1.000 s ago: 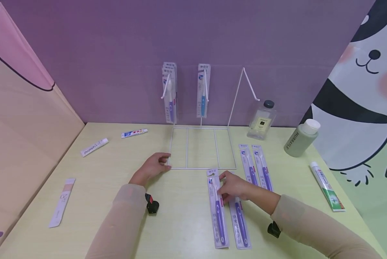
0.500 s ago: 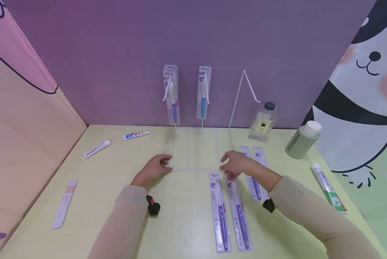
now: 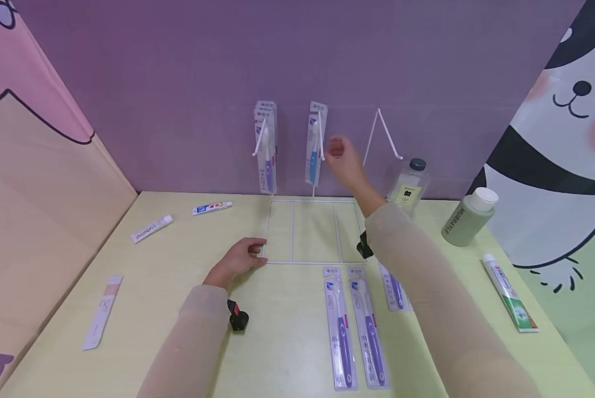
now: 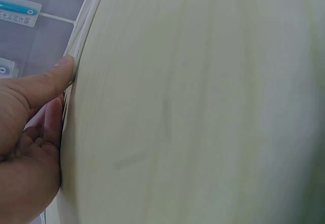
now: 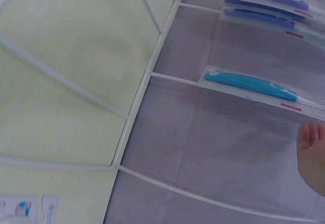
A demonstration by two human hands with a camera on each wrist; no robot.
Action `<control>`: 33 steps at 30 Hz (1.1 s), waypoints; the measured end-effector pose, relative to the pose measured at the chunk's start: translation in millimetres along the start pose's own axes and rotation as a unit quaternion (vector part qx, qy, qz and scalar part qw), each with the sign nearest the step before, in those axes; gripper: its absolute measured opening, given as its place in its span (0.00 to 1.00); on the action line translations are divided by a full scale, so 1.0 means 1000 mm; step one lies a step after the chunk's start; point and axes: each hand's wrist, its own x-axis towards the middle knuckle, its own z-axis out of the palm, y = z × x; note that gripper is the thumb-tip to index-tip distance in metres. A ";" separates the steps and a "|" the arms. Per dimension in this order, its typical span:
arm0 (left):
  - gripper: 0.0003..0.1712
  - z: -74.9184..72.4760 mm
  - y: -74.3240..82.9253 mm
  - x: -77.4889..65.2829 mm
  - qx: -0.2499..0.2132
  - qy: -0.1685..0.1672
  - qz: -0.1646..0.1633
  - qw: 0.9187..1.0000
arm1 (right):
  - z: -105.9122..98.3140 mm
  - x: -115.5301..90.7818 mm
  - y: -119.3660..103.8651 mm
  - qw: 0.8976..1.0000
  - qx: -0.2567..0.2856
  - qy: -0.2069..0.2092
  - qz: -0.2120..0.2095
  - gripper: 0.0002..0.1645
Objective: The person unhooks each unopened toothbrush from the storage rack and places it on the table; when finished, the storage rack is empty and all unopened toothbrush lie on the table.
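My left hand point(image 3: 238, 261) pinches the left front side of a white wire display rack point(image 3: 297, 262), thumb and fingers about its wire; the left wrist view shows the thumb point(image 4: 56, 79) against it. My right hand point(image 3: 346, 163) is raised beside the middle hook point(image 3: 321, 135), fingers bent, holding nothing visible. On that hook hangs a packaged blue toothbrush point(image 3: 313, 160), just left of the right hand and apart from it. Several packaged purple toothbrushes point(image 3: 267, 166) hang on the left hook. The right hook point(image 3: 389, 135) bears nothing.
Two packaged purple toothbrushes point(image 3: 344, 337) lie before the rack; another pack point(image 3: 394, 287) is partly under the right sleeve. A clear bottle point(image 3: 408, 190), a green-grey bottle point(image 3: 469, 218) and a toothpaste tube point(image 3: 510, 296) stand or lie right. Small tubes point(image 3: 151, 228) and a slim packet point(image 3: 103, 312) lie left.
My right hand has left the purple toothbrush pack on the table, moved across the rack and risen to the middle hook. The left hand stays at the rack.
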 end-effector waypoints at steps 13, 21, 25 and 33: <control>0.29 -0.001 0.001 0.000 0.001 -0.003 0.008 1.000 | 0.017 0.027 -0.014 0.998 0.030 0.060 0.004 0.22; 0.29 0.003 0.004 0.002 0.002 -0.004 0.020 1.000 | 0.012 0.026 -0.014 0.998 0.014 0.063 0.000 0.21; 0.29 0.004 0.005 0.001 0.003 -0.007 0.018 1.000 | 0.003 0.022 -0.011 0.997 0.014 0.079 -0.005 0.21; 0.29 0.002 0.003 0.002 -0.001 -0.007 0.016 1.000 | -0.014 -0.012 -0.007 0.998 0.056 0.039 -0.003 0.23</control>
